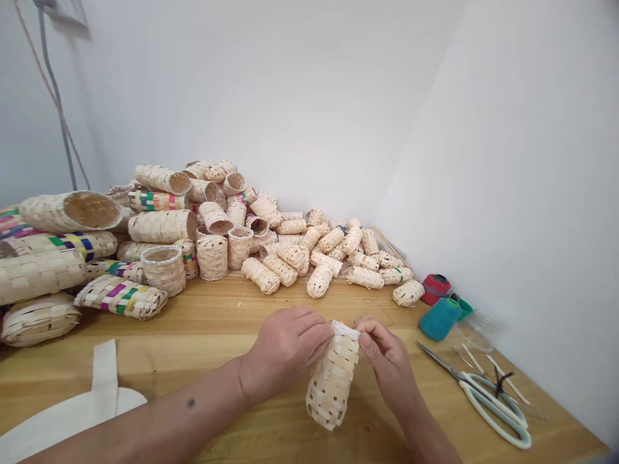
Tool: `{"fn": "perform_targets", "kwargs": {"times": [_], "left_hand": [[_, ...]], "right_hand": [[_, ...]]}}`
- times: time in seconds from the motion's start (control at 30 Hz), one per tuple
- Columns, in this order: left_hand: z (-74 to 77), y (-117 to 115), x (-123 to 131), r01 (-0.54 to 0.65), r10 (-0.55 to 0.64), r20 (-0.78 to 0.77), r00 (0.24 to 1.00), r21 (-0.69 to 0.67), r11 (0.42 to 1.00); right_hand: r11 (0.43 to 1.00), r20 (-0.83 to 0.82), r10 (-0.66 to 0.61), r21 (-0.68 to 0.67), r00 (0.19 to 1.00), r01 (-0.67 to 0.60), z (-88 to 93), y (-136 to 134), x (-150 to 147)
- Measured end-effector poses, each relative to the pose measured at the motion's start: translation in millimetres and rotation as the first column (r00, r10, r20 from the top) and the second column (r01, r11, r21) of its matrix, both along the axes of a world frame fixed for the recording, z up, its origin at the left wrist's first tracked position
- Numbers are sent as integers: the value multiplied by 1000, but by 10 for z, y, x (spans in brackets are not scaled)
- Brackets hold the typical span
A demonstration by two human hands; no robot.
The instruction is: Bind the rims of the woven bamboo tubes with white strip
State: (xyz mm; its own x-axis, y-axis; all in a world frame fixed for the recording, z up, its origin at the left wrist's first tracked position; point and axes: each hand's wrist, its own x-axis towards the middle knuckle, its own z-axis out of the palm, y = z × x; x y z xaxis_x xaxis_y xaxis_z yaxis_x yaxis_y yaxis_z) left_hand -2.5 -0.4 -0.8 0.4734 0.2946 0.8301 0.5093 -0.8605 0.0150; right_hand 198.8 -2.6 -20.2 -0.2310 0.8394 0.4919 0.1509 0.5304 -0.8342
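A small woven basket (333,380) of pale wood strips hangs between my hands above the table, its rounded closed end pointing down toward me. White cloth tape (346,329) runs along its rim at the top. My left hand (293,341) is closed on the left side of that rim, fingers curled over the edge. On the other side, my right hand (384,354) pinches the taped rim between thumb and fingers. The inside of the basket is hidden from this angle.
Piled woven baskets (213,258) cover the back and left of the wooden table (217,348). White cloth (105,374) lies at front left. At right are scissors (483,399), a teal thread spool (440,319), a red spool (436,287) and thin strips. Walls border the back and right.
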Motion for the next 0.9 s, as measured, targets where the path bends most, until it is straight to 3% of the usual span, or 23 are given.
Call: {"fn": "perform_targets", "kwargs": {"times": [0.17,0.33,0.4,0.5,0.57,0.63,0.77,0.9], "left_hand": [[3,-16,7,-51,53,26,998,-52,997],[-1,4,18,16,7,117,993,-193,981],[-1,5,35,79,-18,180,984,-335,939],[27,-14,64,190,-49,256,965,-564,804],[65,-30,69,241,-77,281,957,-616,750],[104,-38,56,252,-104,273,956,-589,768],[132,-16,0,251,-178,199,964,-450,857],[96,13,-29,269,-246,107,963,-375,887]], "right_hand": [[999,-5,38,8,999,-38,1,-1,-9],[995,12,103,-7,995,-103,13,-20,-23],[990,27,143,5,989,-143,20,-26,-19],[980,38,184,65,982,-187,23,-19,-6],[973,39,183,139,982,-186,23,-3,2],[960,48,157,226,986,-163,30,19,10],[921,142,64,373,988,-114,98,38,42],[893,285,-62,445,956,-75,249,-1,92]]}}
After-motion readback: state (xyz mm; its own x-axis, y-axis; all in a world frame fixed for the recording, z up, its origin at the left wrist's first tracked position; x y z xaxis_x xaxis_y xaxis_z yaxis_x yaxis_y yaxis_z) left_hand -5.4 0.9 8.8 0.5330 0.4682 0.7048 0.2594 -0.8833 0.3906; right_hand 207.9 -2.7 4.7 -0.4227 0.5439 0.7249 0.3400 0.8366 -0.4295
